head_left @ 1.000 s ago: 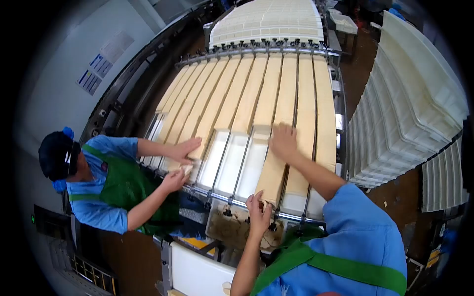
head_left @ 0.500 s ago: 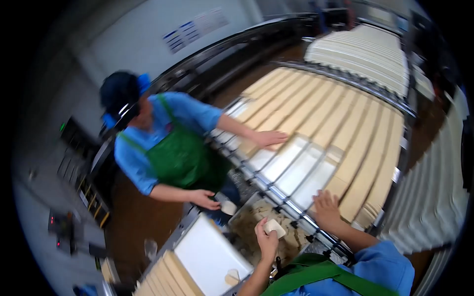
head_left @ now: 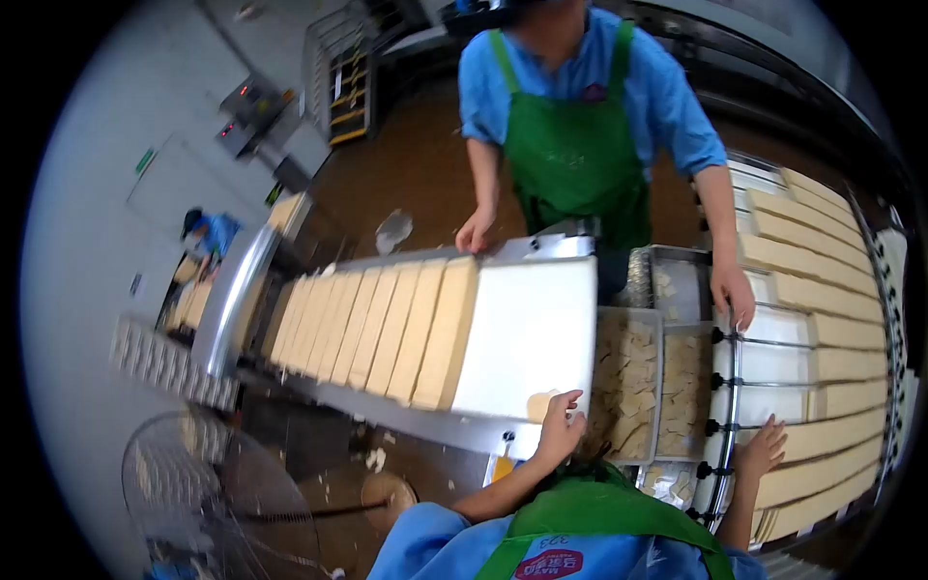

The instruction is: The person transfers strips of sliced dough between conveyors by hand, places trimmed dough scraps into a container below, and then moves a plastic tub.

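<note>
My left hand (head_left: 561, 427) is at the near right corner of a white conveyor belt (head_left: 527, 329), fingers apart. Beside its fingertips a thin, pale rounded piece (head_left: 539, 405) lies on the belt, partly hidden by the hand. Long pale blocks (head_left: 372, 324), which look like stacked thin sheets, lie side by side further left on the belt. My right hand (head_left: 762, 451), fingers spread, is by the near end of similar long blocks (head_left: 831, 437) on a rack at the right. Just left of it runs the rack's metal rail (head_left: 732, 387).
Between belt and rack stand bins of pale scraps (head_left: 626, 377). Opposite me a co-worker in a green apron (head_left: 570, 155) has one hand (head_left: 733, 295) at the rail and another (head_left: 476, 230) at the belt's far edge. A fan (head_left: 217, 483) stands lower left.
My view has swung left towards the belt. The pale piece in my left hand is gone from it, and that hand is now over the belt's corner. The co-worker's hand has left the blocks.
</note>
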The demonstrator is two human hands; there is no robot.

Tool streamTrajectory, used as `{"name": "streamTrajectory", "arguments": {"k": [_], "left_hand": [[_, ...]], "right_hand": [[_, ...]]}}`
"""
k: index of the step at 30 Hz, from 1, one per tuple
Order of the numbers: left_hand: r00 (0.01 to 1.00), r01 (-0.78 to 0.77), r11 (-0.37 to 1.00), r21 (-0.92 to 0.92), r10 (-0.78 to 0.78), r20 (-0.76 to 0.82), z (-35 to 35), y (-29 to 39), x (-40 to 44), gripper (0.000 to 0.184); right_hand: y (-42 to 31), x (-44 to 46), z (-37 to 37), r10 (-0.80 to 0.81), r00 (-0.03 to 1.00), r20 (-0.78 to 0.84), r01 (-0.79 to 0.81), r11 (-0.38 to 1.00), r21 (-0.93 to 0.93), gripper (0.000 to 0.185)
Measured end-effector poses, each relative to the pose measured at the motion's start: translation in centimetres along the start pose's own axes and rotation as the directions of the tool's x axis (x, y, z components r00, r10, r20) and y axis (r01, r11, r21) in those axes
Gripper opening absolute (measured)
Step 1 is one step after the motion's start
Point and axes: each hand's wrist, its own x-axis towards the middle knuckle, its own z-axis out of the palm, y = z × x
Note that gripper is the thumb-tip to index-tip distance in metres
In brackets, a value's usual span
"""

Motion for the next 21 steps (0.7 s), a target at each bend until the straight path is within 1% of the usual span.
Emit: {"name": "streamTrajectory", "arguments": {"k": [1,2,3,4,5,7,8,9,10,11,13,14,15,17,18,19,20,21], "left_hand": [[0.999,0.009,1.000,-0.010,-0.009,-0.034,-0.8,-0.2,-0.5,0.040],[0.997,0.037,0.999,-0.014,-0.038,-0.069,-1.7,-0.7,-0.9,0.040],[0.995,0.055,0.998,-0.014,-0.056,-0.083,-2.5,-1.2,-1.3,0.035],[0.993,0.071,0.997,-0.012,-0.071,-0.092,-3.4,-1.7,-1.7,0.031],[0.989,0.093,0.996,-0.009,-0.093,-0.112,-4.1,-2.0,-2.0,0.031],[0.986,0.081,0.992,-0.098,-0.094,-0.136,-5.5,-2.4,-2.5,0.023],[0.980,0.092,0.989,-0.117,-0.111,-0.167,-6.3,-2.4,-2.7,0.020],[0.975,0.107,0.987,-0.116,-0.127,-0.180,-7.2,-2.3,-2.9,0.020],[0.964,0.175,0.975,-0.137,-0.198,-0.177,-8.2,-2.3,-3.0,0.020],[0.949,0.239,0.958,-0.159,-0.265,-0.172,-9.1,-2.3,-3.1,0.020],[0.943,0.222,0.964,-0.148,-0.251,-0.219,-11.0,-2.8,-3.3,0.019],[0.921,0.223,0.961,-0.161,-0.262,-0.290,-11.9,-3.4,-3.4,0.018],[0.893,0.223,0.959,-0.174,-0.273,-0.358,-12.8,-4.0,-3.4,0.018],[0.838,0.196,0.964,-0.179,-0.260,-0.480,-14.8,-5.2,-3.7,0.017],[0.810,0.172,0.965,-0.197,-0.253,-0.530,-15.9,-6.7,-3.8,0.018],[0.778,0.148,0.965,-0.214,-0.248,-0.578,-17.1,-7.6,-3.7,0.020],[0.770,0.150,0.964,-0.219,-0.253,-0.585,-18.3,-8.5,-3.9,0.020],[0.725,0.186,0.972,-0.141,-0.232,-0.648,-20.1,-8.5,-3.7,0.024]], "right_hand": [[-0.2,0.1,0.7,-0.046,0.999,0.002,0.046,0.999,-0.020,0.095],[-0.1,0.6,1.8,-0.119,0.989,-0.083,0.118,0.993,-0.023,0.089],[-0.4,0.9,2.4,-0.187,0.969,-0.165,0.185,0.982,-0.025,0.083],[-2.3,-1.0,0.0,-0.242,0.959,-0.147,0.248,0.968,0.025,0.074],[-3.1,-1.5,0.5,-0.339,0.913,-0.227,0.369,0.923,0.105,0.069],[-5.9,-3.8,0.2,-0.517,0.787,-0.336,0.596,0.779,0.196,0.054],[-7.4,-5.2,-0.2,-0.535,0.780,-0.324,0.608,0.770,0.193,0.054],[-9.0,-6.5,-0.6,-0.632,0.714,-0.301,0.699,0.661,0.272,0.042],[-10.4,-7.9,-1.0,-0.716,0.635,-0.288,0.766,0.538,0.352,0.031],[-11.7,-9.4,-1.4,-0.728,0.625,-0.281,0.773,0.528,0.352,0.031],[-14.0,-12.1,-2.2,-0.801,0.569,-0.189,0.744,0.402,0.533,0.016],[-15.1,-13.3,-2.4,-0.814,0.493,-0.307,0.803,0.290,0.521,0.011],[-15.8,-14.2,-2.7,-0.821,0.483,-0.305,0.807,0.282,0.518,0.011],[-17.2,-15.5,-3.3,-0.877,0.439,-0.198,0.759,0.243,0.604,0.010],[-18.1,-16.3,-3.7,-0.872,0.445,-0.206,0.737,0.225,0.637,0.010],[-18.8,-16.8,-3.8,-0.878,0.433,-0.205,0.742,0.218,0.634,0.010],[-19.5,-17.3,-3.8,-0.882,0.436,-0.176,0.710,0.217,0.670,0.011],[-20.2,-17.9,-3.8,-0.886,0.440,-0.145,0.674,0.219,0.705,0.013]]}}
